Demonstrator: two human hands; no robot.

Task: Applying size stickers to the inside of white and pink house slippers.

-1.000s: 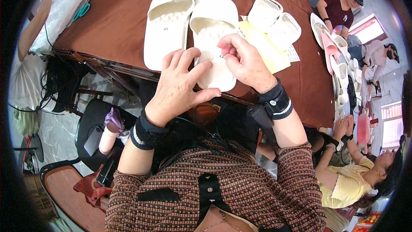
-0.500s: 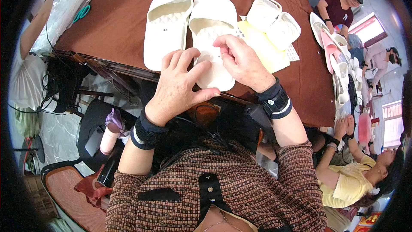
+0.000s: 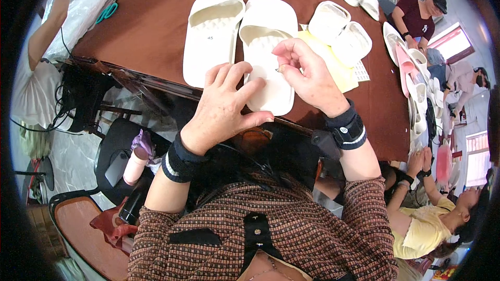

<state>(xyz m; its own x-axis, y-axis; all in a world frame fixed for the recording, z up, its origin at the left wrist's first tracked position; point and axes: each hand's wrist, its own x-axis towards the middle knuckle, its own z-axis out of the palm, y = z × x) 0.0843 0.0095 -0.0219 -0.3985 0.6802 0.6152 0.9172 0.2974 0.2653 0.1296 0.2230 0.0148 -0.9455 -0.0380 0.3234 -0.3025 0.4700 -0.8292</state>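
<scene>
Slide slipper at hand: white slide slipper (image 3: 263, 58) lay sole-down on brown tablecloth (image 3: 138, 21), strap end away from person, heel at nr table edge; both hands were over it.
Mate: second white slide slipper (image 3: 209, 54) lay just beside, to its L.
L hand: L hand (image 3: 221, 105) was spread & arched, thumb well apart from fingers; index tip appeared to rest on insole nr heel, thumb nr heel end. Not closed round anything.
R hand: R hand (image 3: 314, 80) was half-curled over insole, thumb & index tips nr each other by a small dark mark; whether anything was pinched, couldn't tell.
Step in hand (judged): fine fingertip work on insole at mark; L hand prob. steadying heel.
Next move (judged): called for light, exact R fingertip control, w/ slipper held from skidding.
R of hands: smaller white slides (image 3: 329, 22), partly over yellow sheet (image 3: 346, 75).
Far L: teal scissors (image 3: 108, 13) nr clear plastic (image 3: 83, 8).
</scene>
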